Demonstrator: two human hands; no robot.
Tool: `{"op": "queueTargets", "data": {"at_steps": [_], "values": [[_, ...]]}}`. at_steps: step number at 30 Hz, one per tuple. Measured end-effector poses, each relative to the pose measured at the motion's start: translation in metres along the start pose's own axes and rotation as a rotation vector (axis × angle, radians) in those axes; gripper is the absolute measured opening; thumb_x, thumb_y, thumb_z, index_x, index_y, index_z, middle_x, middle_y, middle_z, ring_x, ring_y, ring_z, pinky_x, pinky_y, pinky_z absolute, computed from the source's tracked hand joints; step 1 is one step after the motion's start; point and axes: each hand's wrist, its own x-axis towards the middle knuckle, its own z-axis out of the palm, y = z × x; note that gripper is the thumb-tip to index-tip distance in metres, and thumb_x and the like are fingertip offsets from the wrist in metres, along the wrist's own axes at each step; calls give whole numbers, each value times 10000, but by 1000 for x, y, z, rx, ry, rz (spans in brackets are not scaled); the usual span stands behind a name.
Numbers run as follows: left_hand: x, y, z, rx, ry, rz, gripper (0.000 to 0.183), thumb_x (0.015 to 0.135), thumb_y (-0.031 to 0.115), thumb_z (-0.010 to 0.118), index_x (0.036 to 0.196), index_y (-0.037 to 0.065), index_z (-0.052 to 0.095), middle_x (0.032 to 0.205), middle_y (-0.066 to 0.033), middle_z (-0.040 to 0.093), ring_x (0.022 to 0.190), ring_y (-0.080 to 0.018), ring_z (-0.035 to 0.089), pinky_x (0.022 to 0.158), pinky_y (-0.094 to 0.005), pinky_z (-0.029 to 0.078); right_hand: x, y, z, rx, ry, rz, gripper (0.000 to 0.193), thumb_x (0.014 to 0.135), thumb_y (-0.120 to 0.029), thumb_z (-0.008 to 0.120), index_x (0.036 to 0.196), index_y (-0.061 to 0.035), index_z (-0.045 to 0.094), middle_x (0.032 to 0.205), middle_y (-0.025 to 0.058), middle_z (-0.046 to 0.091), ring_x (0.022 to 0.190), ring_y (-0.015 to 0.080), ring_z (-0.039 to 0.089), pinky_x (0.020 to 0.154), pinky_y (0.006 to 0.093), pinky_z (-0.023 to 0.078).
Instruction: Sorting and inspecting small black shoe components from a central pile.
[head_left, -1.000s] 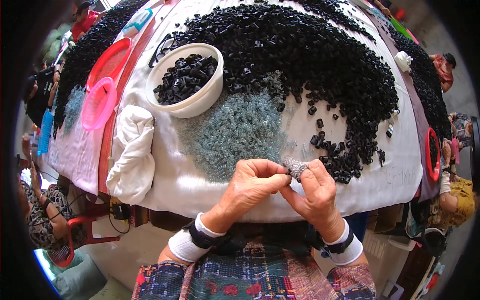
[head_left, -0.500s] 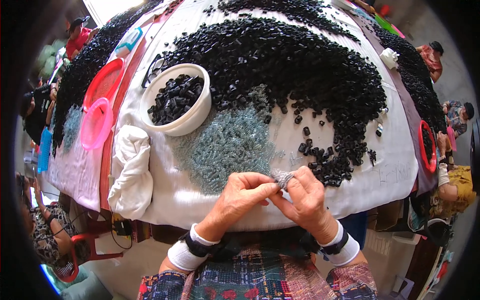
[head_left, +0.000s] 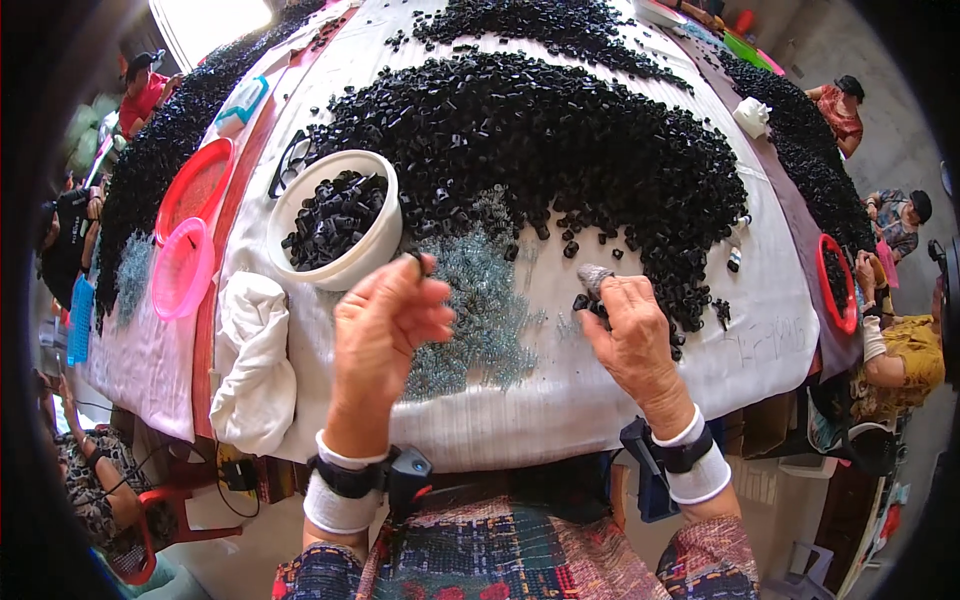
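My left hand (head_left: 390,315), slightly blurred, is raised beside the white bowl (head_left: 388,236) of black plastic pieces. Its thumb and forefinger pinch a small black plastic piece (head_left: 420,263). On the right, my right hand (head_left: 635,340) reaches low over the white cloth, a grey cover (head_left: 594,277) on one fingertip. Its thumb and covered finger stand apart around a few loose black pieces (head_left: 582,302); whether they touch is hard to tell. Between my hands lies a pile of small clear bluish pieces (head_left: 475,310).
A large heap of black pieces (head_left: 540,130) spreads beyond my hands. A twisted white cloth (head_left: 252,360), a pink basket (head_left: 183,268) and a red tray (head_left: 195,190) lie to the left. Other people work at both sides; one wears a yellow garment (head_left: 910,350).
My hands, together over the cloth's near part before, have separated. The left has gone up and left toward the bowl with a black piece; the right has moved forward to the loose black pieces.
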Motion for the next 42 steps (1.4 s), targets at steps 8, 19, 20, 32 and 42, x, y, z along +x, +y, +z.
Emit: {"op": "queueTargets", "data": {"at_steps": [8, 19, 20, 32, 42], "values": [[31, 43, -28, 10, 172, 116, 279, 957, 213, 529, 1142, 8, 566, 1106, -148, 649, 919, -199, 677, 661, -298, 596, 6, 4, 18, -276, -101, -79, 318, 677, -88, 697, 979, -76, 599, 896, 55, 604, 874, 230, 549, 740, 350, 414], [4, 23, -4, 152, 23, 208, 166, 901, 128, 619, 1020, 14, 603, 907, -94, 668, 763, -162, 669, 593, -269, 556, 5, -38, -8, 169, 81, -196, 355, 635, 24, 708, 959, 4, 565, 851, 139, 554, 791, 306, 550, 708, 405, 421], [-5, 17, 4, 231, -48, 91, 171, 891, 134, 637, 1008, 13, 611, 898, -78, 666, 759, -148, 663, 593, -258, 546, 5, -47, -9, 239, 99, -219, 390, 632, 29, 708, 996, 15, 569, 860, 138, 558, 786, 306, 556, 703, 405, 425], [-40, -34, 2, 279, -309, -276, 156, 852, 105, 679, 946, -14, 641, 838, -59, 669, 713, -100, 622, 635, -227, 514, -18, -78, -1, 421, 16, -343, 345, 659, -31, 677, 984, 28, 574, 975, 146, 581, 849, 298, 595, 764, 405, 490], [-45, -36, 2, 226, -143, -342, 172, 827, 54, 688, 977, -14, 636, 850, -102, 674, 709, -146, 639, 625, -258, 538, -11, -18, -5, 186, 14, -128, 275, 671, 85, 614, 938, 32, 580, 832, 143, 593, 795, 321, 568, 710, 401, 494]]}}
